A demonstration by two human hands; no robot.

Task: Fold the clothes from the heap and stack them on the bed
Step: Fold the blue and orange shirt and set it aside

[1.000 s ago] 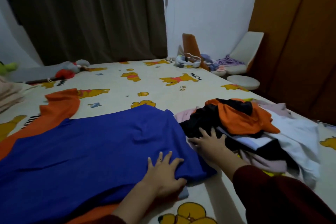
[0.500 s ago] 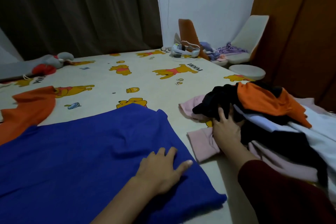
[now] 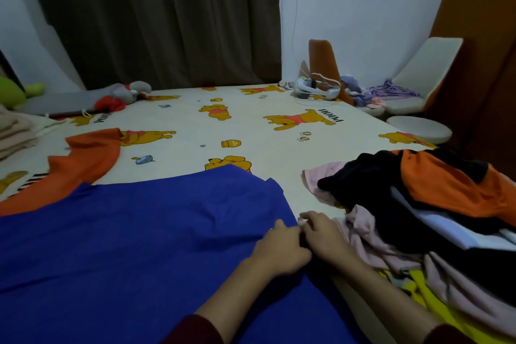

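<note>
A large blue shirt (image 3: 134,234) lies spread flat on the cartoon-bear bed sheet (image 3: 251,126), with an orange part (image 3: 83,162) showing past its far left side. My left hand (image 3: 279,248) and my right hand (image 3: 321,234) sit side by side at the shirt's right edge. Both have curled fingers that pinch the blue cloth there. Right of them is the heap (image 3: 418,204) of black, orange, white, pink and yellow clothes.
Folded beige cloths (image 3: 14,131) are stacked at the left edge. At the bed's far side lie a grey plush toy (image 3: 120,92) and a white headset (image 3: 315,89). A white chair (image 3: 418,78) and a round cushion (image 3: 418,128) stand beyond the right side.
My right hand left the heap and came back left to the blue shirt's edge. My left hand went from lying flat on the cloth to curling its fingers at that edge.
</note>
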